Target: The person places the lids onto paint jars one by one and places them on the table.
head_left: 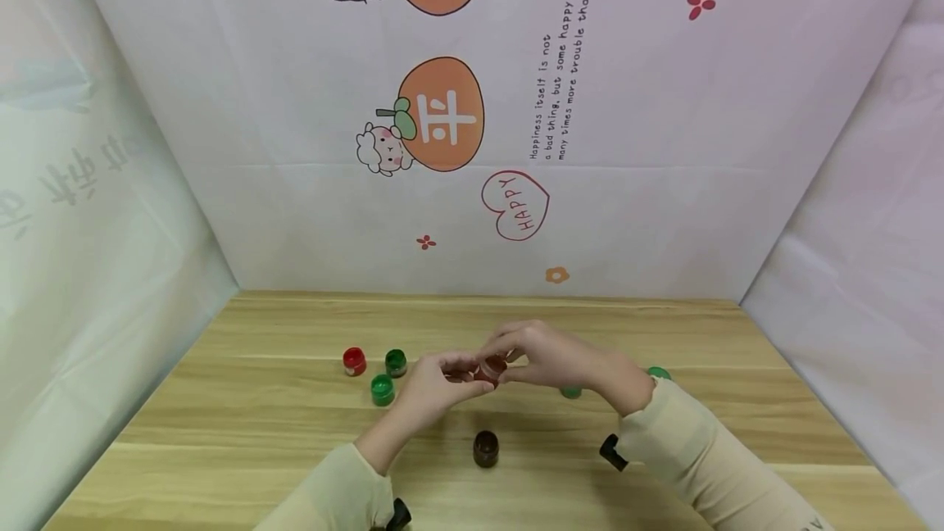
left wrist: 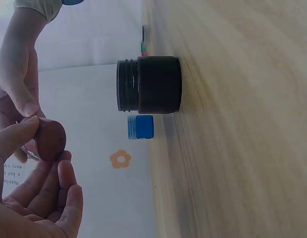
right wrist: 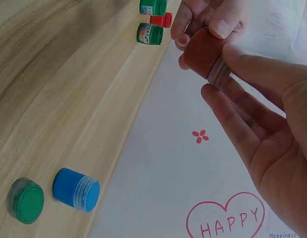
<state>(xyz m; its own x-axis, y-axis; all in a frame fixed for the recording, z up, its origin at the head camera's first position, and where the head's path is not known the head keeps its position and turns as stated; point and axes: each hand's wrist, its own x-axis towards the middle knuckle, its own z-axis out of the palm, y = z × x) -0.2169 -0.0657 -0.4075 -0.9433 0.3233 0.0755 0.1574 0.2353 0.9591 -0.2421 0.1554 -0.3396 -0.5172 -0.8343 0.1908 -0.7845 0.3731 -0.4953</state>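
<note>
My left hand (head_left: 431, 388) grips a small reddish-brown paint jar (right wrist: 205, 52) by its body, above the table. On its clear ribbed end, my right hand (head_left: 553, 359) pinches with thumb and fingers. In the left wrist view, the jar's rounded brown base (left wrist: 51, 141) shows between the two hands. A dark brown jar (head_left: 486, 449) stands uncovered on the table in front of them, its threaded neck (left wrist: 127, 85) bare in the left wrist view.
Left on the wooden table (head_left: 243, 400) stand an open red jar (head_left: 354, 361) and two open green jars (head_left: 396, 363). Right are a green lid-like piece (right wrist: 31, 203), a blue jar with a clear ribbed top (right wrist: 74, 188) and another green piece (head_left: 659, 372). A printed cloth hangs behind.
</note>
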